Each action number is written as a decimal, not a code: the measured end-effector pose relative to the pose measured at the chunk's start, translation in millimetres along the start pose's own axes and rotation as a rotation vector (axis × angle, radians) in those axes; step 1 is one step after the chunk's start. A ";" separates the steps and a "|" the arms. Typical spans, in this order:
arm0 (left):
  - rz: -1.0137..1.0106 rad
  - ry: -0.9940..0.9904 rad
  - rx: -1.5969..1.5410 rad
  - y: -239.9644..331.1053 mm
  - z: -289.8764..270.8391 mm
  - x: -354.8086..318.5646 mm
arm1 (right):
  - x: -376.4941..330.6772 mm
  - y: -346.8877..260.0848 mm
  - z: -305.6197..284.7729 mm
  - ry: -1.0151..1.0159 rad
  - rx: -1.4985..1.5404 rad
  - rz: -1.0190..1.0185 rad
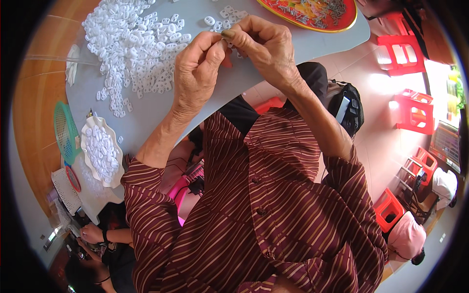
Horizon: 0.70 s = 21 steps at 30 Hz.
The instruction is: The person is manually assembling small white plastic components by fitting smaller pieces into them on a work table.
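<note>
The left hand (195, 68) and right hand (261, 46) are meeting fingertip to fingertip, both pinching closed on a small white plastic piece (228, 43), apparently steadying it for fine work above the grey table (161, 110). At ten o'clock, a loose heap of white pieces (132, 46) is lying within reach; at one o'clock, a red tray (312, 14) is holding small metal parts.
</note>
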<state>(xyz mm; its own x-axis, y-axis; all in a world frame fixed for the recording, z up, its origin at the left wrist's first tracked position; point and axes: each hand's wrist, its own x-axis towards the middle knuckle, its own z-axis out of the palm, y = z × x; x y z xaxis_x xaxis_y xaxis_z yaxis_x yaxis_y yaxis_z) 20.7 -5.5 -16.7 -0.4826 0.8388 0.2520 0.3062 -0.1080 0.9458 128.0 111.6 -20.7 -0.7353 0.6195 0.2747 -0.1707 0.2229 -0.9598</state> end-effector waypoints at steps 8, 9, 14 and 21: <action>-0.008 -0.024 0.158 5.4 -14.5 10.9 | -0.3 1.9 -2.9 -0.081 0.074 -0.009; 0.034 -0.036 0.297 5.1 -18.4 15.8 | -0.3 3.6 -3.0 -0.078 0.074 -0.012; 0.281 -0.077 0.585 -0.8 -40.7 55.6 | -1.8 -1.6 -0.7 -0.024 0.246 0.116; 0.359 -0.350 0.829 -17.4 -49.0 77.3 | -3.9 3.0 -2.1 -0.004 0.079 0.029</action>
<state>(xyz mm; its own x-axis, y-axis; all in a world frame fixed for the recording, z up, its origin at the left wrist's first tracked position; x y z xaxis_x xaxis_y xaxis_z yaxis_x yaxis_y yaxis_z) -62.2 35.1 -3.6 -0.0174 0.9551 0.2959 0.9338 -0.0902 0.3463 131.7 111.5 -24.5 -0.7431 0.6222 0.2462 -0.2000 0.1445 -0.9691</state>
